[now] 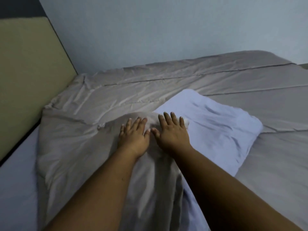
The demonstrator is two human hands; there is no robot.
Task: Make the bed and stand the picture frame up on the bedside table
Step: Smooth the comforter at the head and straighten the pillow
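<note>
A grey-beige cover [86, 144] lies rumpled over the bed, bunched near the headboard and smoother at the far right. A pale blue-white pillow [216, 130] lies on it at the centre right, partly tucked under a fold of the cover. My left hand [133, 135] rests flat on the cover, fingers spread. My right hand [171, 132] lies flat beside it, thumbs nearly touching, its fingertips at the pillow's near edge. Neither hand holds anything. No picture frame or bedside table is in view.
A tan padded headboard [28, 67] stands at the left. A pale sheet [15, 189] shows bare at the lower left, beside the cover's edge. A light blue-grey wall [166, 30] runs along the bed's far side.
</note>
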